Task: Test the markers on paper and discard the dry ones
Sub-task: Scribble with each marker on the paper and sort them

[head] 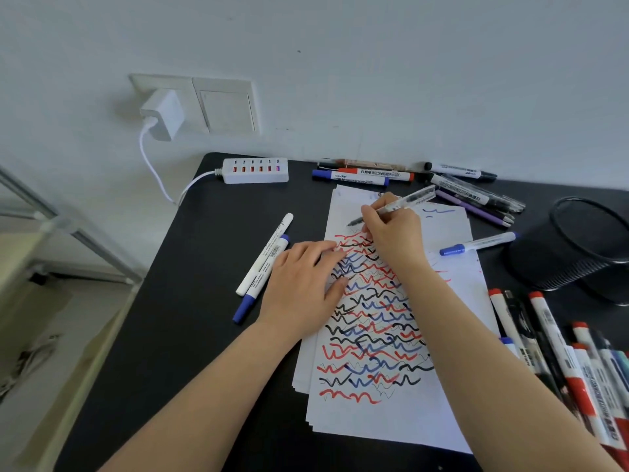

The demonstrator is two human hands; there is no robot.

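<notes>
The right hand has a three-finger writing grip on a clear-barrelled pen, fingers curled round the lower barrel close to the tip, with the tip down on the paper just above the topmost squiggles. The left hand lies flat, fingers straight and spread, pressing the left part of the sheet so it does not slide on the black tabletop.

The pen looks light, rigid and smooth, so a pinch near the tip gives control, while a hold further back would likely let it wobble. The paper is thin and limp, stacked a few sheets deep; it probably creeps under a stroke unless pinned, which the flat palm does.

Two capped markers lie touching each other just left of the sheet. Another blue-capped marker rests on the paper's right edge. More markers are bunched at the back by the wall and fanned at the right front. A black mesh cup lies on its side at the right. Which pile holds the dry ones cannot be told.
</notes>
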